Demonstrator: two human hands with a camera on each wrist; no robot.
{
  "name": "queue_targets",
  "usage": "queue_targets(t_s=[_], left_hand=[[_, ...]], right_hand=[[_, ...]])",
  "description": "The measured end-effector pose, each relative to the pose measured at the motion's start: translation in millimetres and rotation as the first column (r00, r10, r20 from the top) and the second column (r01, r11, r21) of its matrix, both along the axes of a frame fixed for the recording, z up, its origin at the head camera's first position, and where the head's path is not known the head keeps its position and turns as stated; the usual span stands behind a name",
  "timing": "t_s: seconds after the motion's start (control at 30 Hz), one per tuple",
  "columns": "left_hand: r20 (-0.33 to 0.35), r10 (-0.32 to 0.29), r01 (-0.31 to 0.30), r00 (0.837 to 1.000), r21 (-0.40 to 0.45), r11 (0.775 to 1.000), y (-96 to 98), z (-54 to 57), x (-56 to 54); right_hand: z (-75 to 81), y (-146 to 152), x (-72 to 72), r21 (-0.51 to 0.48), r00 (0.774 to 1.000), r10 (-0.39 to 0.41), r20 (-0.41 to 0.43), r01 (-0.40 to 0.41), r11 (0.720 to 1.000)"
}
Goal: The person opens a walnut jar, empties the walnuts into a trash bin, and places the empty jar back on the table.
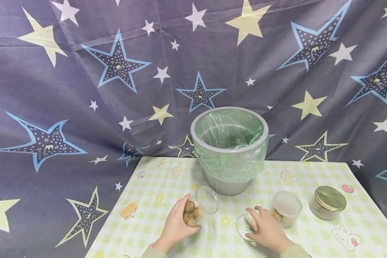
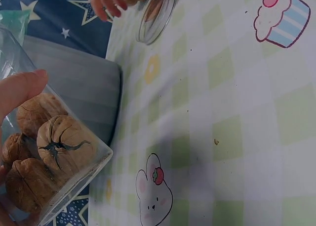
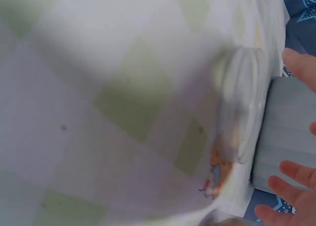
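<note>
My left hand [image 1: 177, 224] grips a clear plastic jar [image 1: 207, 200], tilted with its rim toward the right. Several walnuts [image 2: 61, 142] lie inside, one with a dark crack, and in the left wrist view my thumb presses the jar's wall. My right hand [image 1: 267, 227] hovers by a clear round lid [image 1: 240, 229] on the tablecloth, its fingers spread. The same lid [image 3: 242, 102] stands apart from the fingertips [image 3: 281, 213] in the right wrist view, with an orange printed figure showing beside it.
Behind both hands stands a grey bin [image 1: 229, 188] lined with a green bag [image 1: 225, 165]. A tub with a frosted lid [image 1: 287, 203] is right of my right hand, and a gold-lidded jar [image 1: 328, 200] sits farther right. A starry curtain [image 1: 167, 143] hangs behind the checked tablecloth [image 1: 148, 200].
</note>
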State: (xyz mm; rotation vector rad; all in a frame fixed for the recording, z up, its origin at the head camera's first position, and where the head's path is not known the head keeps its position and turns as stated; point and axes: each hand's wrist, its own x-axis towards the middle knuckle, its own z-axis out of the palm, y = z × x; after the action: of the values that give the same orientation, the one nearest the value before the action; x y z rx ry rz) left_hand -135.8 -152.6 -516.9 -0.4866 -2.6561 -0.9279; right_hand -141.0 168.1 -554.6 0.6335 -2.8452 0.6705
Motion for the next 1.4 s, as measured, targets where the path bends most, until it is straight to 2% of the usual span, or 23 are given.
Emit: queue_targets(t_s=[0.3, 0.43, 0.53, 0.67, 0.77, 0.9, 1.0, 1.17, 1.23, 1.4], left_hand=[[-0.003, -0.009, 0.01, 1.0, 0.008, 1.0, -0.6, 0.3, 0.6], [-0.012, -0.006, 0.006, 1.0, 0.002, 1.0, -1.7, -1.3, 0.1], [-0.013, -0.005, 0.005, 1.0, 0.002, 1.0, -2.6, -2.2, 0.1], [-0.011, -0.005, 0.005, 1.0, 0.0, 1.0, -3.3, -2.7, 0.4], [-0.008, -0.002, 0.002, 1.0, -0.005, 1.0, -3.8, -2.2, 0.8], [0.0, 0.005, -0.005, 1.0, -0.005, 1.0, -4.3, -0.7, 1.4], [0.004, 0.008, -0.008, 1.0, -0.003, 1.0, -4.7, 0.0, 1.6], [-0.006, 0.014, -0.014, 1.0, -0.007, 1.0, -5.6, -1.0, 1.5], [-0.009, 0.013, -0.013, 1.0, -0.008, 1.0, -5.9, -1.5, 1.4], [-0.001, 0.015, -0.015, 1.0, -0.003, 1.0, -6.7, -1.1, 1.9]], right_hand=[[15.3, 4, -5.7, -0.029, 0.997, -0.048, -0.065, 0.046, 0.999], [21.8, 7, -5.4, -0.129, 0.997, -0.075, -0.031, 0.07, 0.989], [26.2, 10, -5.9, -0.259, 0.994, -0.099, 0.042, 0.106, 0.96], [35.4, 14, -8.4, -0.409, 0.978, -0.132, 0.16, 0.187, 0.893], [46.9, 18, -10.5, -0.476, 0.963, -0.146, 0.227, 0.241, 0.846], [64.9, 24, -13.9, -0.532, 0.95, -0.169, 0.261, 0.288, 0.797], [78.5, 28, -17.6, -0.597, 0.95, -0.168, 0.262, 0.296, 0.745], [102.3, 38, -24.9, -0.744, 0.963, -0.082, 0.257, 0.252, 0.619], [112.0, 43, -28.7, -0.801, 0.967, -0.028, 0.252, 0.225, 0.556], [139.7, 48, -39.7, -0.89, 0.962, 0.106, 0.252, 0.187, 0.416]])
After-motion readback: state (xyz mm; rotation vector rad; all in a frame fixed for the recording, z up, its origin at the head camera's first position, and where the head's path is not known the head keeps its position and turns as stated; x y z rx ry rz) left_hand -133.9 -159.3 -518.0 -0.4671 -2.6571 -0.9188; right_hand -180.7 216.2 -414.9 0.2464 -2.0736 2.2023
